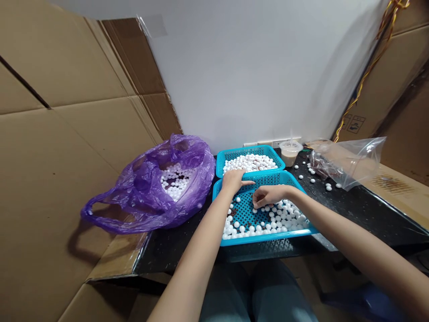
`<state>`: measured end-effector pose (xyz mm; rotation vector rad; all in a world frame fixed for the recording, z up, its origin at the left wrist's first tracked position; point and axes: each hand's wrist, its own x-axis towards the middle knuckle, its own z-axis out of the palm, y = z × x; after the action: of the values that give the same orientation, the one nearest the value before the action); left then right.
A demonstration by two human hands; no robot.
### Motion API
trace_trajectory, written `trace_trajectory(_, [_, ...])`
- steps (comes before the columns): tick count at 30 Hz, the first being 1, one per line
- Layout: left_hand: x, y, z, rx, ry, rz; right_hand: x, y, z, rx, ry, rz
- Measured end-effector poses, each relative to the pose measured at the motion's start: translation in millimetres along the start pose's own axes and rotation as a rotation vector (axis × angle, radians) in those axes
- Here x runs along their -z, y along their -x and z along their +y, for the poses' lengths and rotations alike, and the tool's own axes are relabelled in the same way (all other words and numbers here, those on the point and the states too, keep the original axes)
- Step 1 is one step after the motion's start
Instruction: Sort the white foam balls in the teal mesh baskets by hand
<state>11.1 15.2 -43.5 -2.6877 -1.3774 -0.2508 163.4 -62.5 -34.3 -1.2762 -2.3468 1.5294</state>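
My left hand (233, 180) lies over the rear left rim of the front blue basket (264, 240), gripping it. Its thumb stretches to the right over the inside, while the other fingers are mostly hidden. Inside this perforated basket my right hand (269, 196) is closed in a pinch, fingertips down at a small white ball (254, 210). More white balls (284, 213) line the front and right side of the basket, with brown crumbs (233, 213) on its mesh floor. Right behind it stands a second blue basket (219, 162), filled with white balls.
An open purple plastic bag (140, 188) with white balls inside sits at left. Behind on the right are a lidded cup (290, 154) and a clear bag (360, 163) with brown bits. Several loose balls (312, 180) lie on the black tabletop (348, 210). Cardboard (67, 143) walls the left.
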Motion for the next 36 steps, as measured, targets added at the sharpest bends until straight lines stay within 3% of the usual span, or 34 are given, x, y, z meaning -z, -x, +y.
trace_trajectory(18, [1.1, 0.2, 0.3, 0.004, 0.005, -0.008, 2.0, -5.2, 7.6, 0.149, 0.123, -0.030])
trace_trajectory(36, [0.3, 0.5, -0.2, 0.004, -0.005, -0.006, -2.0, -5.4, 4.4, 0.112, 0.245, 0.048])
